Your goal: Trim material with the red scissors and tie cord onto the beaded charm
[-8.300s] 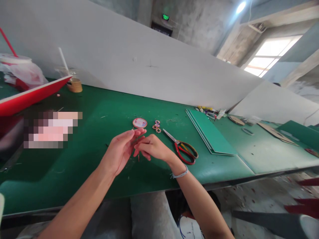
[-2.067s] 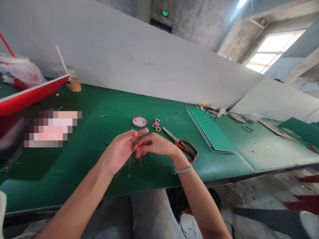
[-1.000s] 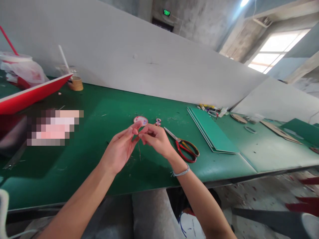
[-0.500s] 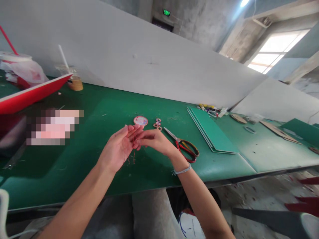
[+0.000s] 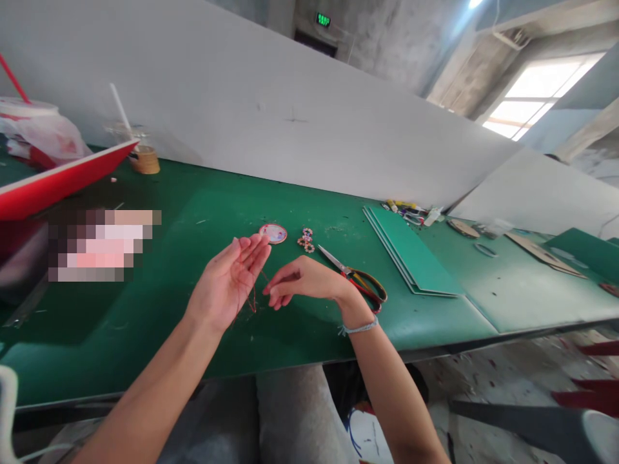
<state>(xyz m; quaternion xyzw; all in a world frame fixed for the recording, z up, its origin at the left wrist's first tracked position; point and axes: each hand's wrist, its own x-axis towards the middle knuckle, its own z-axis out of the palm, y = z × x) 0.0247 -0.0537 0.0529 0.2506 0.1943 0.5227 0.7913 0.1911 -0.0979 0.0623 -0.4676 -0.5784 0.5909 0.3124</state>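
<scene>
My left hand [image 5: 223,283] is held palm up above the green table, its fingers stretched out close together. A thin reddish thread [image 5: 253,303] lies across it and dangles below the fingers. My right hand [image 5: 305,281], bent at the wrist, pinches a strand of that thread between thumb and fingers, a little apart from the left palm. Just beyond the left fingertips is a round pinkish disc [image 5: 273,233] with a red rim. Small flower-like beaded rings [image 5: 306,240] lie beyond the right hand. Scissors [image 5: 355,278] with red and yellow handles rest partly behind the right wrist.
Green boards [image 5: 413,258] are stacked to the right. Pliers and small tools [image 5: 411,211] lie by the grey partition [image 5: 290,129]. On the left stand a red panel [image 5: 62,183] and a cup with a straw [image 5: 145,160]. The table's front edge runs below my forearms.
My right hand has drawn away from the left palm, to the right and slightly down, with a strand of thread. My left fingers have straightened.
</scene>
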